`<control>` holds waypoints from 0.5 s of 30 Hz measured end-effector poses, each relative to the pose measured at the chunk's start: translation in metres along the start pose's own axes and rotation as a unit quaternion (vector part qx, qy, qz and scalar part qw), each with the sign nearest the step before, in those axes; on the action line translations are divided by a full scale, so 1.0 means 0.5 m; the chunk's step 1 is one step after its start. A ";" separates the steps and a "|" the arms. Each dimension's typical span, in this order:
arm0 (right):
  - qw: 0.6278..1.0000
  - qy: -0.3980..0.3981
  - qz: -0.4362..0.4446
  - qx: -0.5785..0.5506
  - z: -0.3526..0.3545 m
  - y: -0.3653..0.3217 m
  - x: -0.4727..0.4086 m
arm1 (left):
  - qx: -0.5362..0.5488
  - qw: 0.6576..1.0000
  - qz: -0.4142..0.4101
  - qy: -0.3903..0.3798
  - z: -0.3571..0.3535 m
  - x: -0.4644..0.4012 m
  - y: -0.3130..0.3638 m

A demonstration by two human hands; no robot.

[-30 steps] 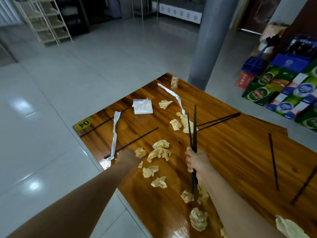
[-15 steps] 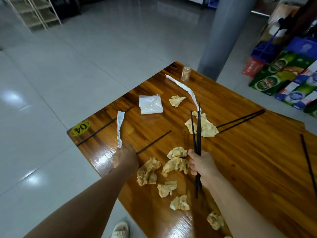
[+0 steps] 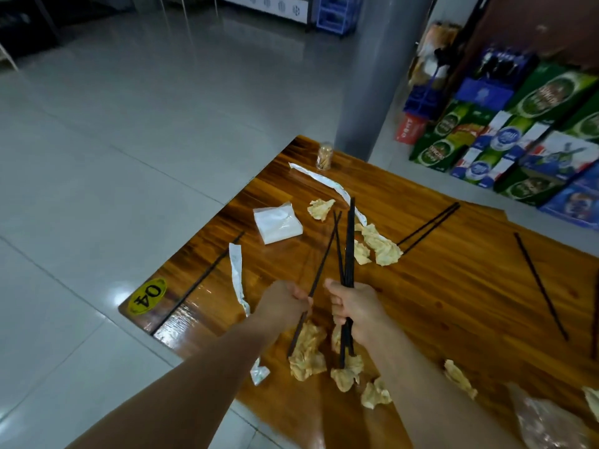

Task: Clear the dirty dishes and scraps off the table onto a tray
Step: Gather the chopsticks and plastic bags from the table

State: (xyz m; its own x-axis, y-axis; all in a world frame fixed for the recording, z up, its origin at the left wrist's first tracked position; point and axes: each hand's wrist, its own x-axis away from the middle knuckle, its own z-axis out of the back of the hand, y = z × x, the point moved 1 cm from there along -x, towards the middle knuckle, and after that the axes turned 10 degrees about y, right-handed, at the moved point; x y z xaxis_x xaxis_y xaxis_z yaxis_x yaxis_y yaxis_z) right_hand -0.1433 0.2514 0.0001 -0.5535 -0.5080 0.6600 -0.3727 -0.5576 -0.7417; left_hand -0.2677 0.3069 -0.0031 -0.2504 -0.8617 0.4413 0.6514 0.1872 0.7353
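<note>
**Gathering black chopsticks over a littered table**

Spanning the lower right of the view, the table (image 3: 453, 286) is glossy orange-brown wood with a rounded near-left corner. It stands on pale grey floor tiles (image 3: 129, 157), beside a grey pillar (image 3: 382, 76).

Stacked drink cartons (image 3: 518, 134) in green, blue and white fill the far right; their round logos are too blurred to read.

Both bare forearms reach in from below. The right hand (image 3: 353, 307) is curled round a bundle of chopsticks (image 3: 348, 247), upright and slightly fanned, tips pointing away. The left hand (image 3: 282, 306) pinches 1 chopstick (image 3: 319, 270) that leans toward the bundle, its top crossing it.

A folded white napkin pack (image 3: 277, 222) lies left of the bundle. 2 long white paper sleeves lie on the table: 1 (image 3: 236, 270) near the left hand, 1 (image 3: 327, 184) running from the far corner toward the bundle.

Crumpled yellowish tissues (image 3: 379, 243) are scattered on the table, several directly under the hands. More chopsticks lie flat: a pair (image 3: 431, 226) to the right, a single (image 3: 539, 285) farther right, another (image 3: 201, 280) at the left edge.

A clear toothpick jar (image 3: 324, 156) stands at the far corner. A yellow oval sticker (image 3: 147, 296) at the near-left corner reads "04".
</note>
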 end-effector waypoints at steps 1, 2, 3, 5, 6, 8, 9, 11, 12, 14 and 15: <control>1.000 0.005 0.007 -0.001 -0.009 -0.008 0.010 | 0.019 1.000 -0.001 -0.018 0.006 0.003 0.009; 1.000 0.010 0.012 0.000 -0.011 -0.012 0.014 | 0.036 0.999 -0.003 -0.034 0.005 0.007 0.017; 1.000 0.016 0.017 0.000 -0.012 -0.018 0.018 | 0.046 0.998 -0.005 -0.048 0.007 0.011 0.022; 0.999 0.024 0.021 -0.009 -0.012 -0.030 0.027 | 0.052 0.996 -0.013 -0.065 0.017 0.013 0.028; 0.999 0.025 0.023 -0.013 -0.012 -0.035 0.030 | 0.053 0.996 -0.014 -0.069 0.024 0.014 0.031; 0.999 0.027 0.028 -0.013 -0.015 -0.043 0.032 | 0.060 0.996 -0.009 -0.058 0.040 0.010 0.033; 0.999 0.031 0.031 -0.011 -0.018 -0.046 0.030 | 0.065 0.997 -0.007 -0.041 0.049 0.004 0.033; 0.999 0.040 0.033 -0.008 -0.027 -0.049 0.024 | 0.011 1.000 -0.013 0.011 0.070 -0.017 0.021; 0.999 0.041 0.028 -0.009 -0.033 -0.049 0.020 | -0.041 0.998 -0.014 0.040 0.085 -0.031 0.006; 0.999 0.037 0.018 -0.007 -0.046 -0.046 0.011 | -0.114 0.989 0.002 0.091 0.118 -0.053 -0.030; 0.999 0.036 0.012 0.000 -0.054 -0.042 0.004 | -0.140 0.984 0.010 0.112 0.134 -0.064 -0.052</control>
State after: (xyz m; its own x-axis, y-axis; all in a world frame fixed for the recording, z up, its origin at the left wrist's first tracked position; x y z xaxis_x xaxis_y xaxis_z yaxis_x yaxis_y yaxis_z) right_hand -0.1568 0.2797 0.0138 -0.6154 -0.4726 0.6309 -0.3577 -0.5457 -0.7578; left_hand -0.3249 0.3611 -0.0019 -0.0925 -0.9474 0.3063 0.8339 0.0943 0.5437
